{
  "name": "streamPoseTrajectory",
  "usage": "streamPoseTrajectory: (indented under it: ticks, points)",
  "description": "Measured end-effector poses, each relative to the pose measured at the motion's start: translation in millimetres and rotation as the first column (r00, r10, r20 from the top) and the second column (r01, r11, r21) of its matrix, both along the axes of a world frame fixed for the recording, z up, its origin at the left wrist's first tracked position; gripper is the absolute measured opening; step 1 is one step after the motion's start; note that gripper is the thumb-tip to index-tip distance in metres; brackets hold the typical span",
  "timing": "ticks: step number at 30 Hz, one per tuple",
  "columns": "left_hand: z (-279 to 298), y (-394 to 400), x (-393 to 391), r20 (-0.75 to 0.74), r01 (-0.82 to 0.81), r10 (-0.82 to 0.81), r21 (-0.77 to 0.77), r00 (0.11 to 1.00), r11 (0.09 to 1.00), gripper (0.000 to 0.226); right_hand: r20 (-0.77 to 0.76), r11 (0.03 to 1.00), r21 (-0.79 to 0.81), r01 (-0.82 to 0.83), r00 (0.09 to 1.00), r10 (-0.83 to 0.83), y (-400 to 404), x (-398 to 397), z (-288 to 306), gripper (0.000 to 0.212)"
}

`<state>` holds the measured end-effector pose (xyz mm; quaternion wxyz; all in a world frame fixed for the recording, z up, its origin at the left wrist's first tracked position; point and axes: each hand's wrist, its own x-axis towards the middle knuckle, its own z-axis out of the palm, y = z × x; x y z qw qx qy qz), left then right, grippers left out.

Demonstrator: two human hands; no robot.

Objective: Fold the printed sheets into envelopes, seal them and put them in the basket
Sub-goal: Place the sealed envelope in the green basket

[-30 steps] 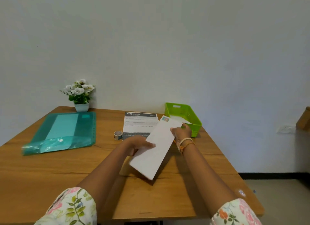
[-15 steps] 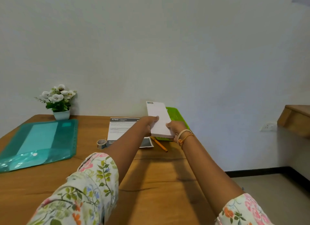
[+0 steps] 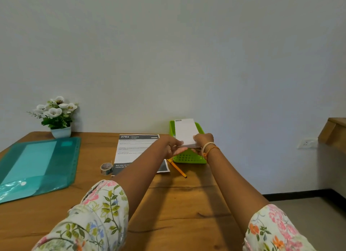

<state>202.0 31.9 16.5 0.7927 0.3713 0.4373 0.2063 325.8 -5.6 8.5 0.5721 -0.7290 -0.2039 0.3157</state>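
Note:
A white folded envelope (image 3: 185, 131) with a small stamp mark at its top corner is held over the green basket (image 3: 189, 158) at the table's far right. My left hand (image 3: 173, 146) pinches its near left edge and my right hand (image 3: 203, 141) pinches its near right edge. The envelope's lower end dips into the basket; its upper end leans toward the wall. A printed sheet (image 3: 135, 149) lies flat left of the basket, partly under my left forearm.
A tape roll (image 3: 106, 168) stands left of the sheet and an orange pencil (image 3: 177, 168) lies in front of the basket. A teal plastic folder (image 3: 37, 166) covers the left side, a potted white flower (image 3: 58, 117) sits behind it. The table's right edge is just past the basket.
Both hands carried the envelope from the table's middle out to the basket and lowered it over the basket. The pencil came into view where the envelope had been.

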Motion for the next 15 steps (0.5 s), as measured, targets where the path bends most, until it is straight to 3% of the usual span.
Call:
streamPoseTrajectory:
  ticks: [4, 7, 9, 10, 12, 14, 15]
  points:
    - [-5.5, 9.0, 21.1, -0.002, -0.025, 0.025, 0.060, 1.000, 0.998, 0.013, -0.012, 0.994, -0.083, -0.067, 0.998, 0.066, 6.9, 8.3, 0.3, 0.012]
    - [-6.9, 14.0, 30.9, -0.095, 0.008, 0.004, 0.126, 0.995, 0.992, 0.018, 0.006, 0.996, -0.069, -0.064, 0.998, 0.064, 15.0, 15.6, -1.2, 0.018]
    - [-8.6, 14.3, 35.9, -0.151, 0.026, -0.001, 0.167, 0.989, 0.986, 0.004, 0.007, 0.997, -0.062, -0.054, 0.998, 0.055, 19.1, 18.4, -4.6, 0.011]
    - [-12.4, 17.1, 38.9, -0.148, 0.007, 0.020, 0.178, 0.989, 0.984, 0.015, 0.018, 0.996, -0.076, -0.040, 0.999, 0.042, 22.5, 21.7, -8.4, 0.014]
    - [-16.7, 20.1, 42.2, -0.112, -0.060, 0.086, 0.222, 0.990, 0.973, 0.038, 0.085, 0.995, -0.095, -0.018, 0.996, 0.026, 25.7, 23.2, -13.9, 0.017]
    - [-21.4, 22.8, 44.3, -0.096, -0.125, 0.152, 0.244, 0.984, 0.962, 0.044, 0.217, 0.992, -0.118, 0.040, 0.976, -0.014, 24.7, 21.8, -17.4, 0.009]
    - [-22.7, 23.3, 44.1, -0.083, -0.162, 0.188, 0.246, 0.979, 0.956, 0.044, 0.288, 0.988, -0.134, 0.074, 0.957, -0.033, 24.6, 21.9, -19.3, 0.023]
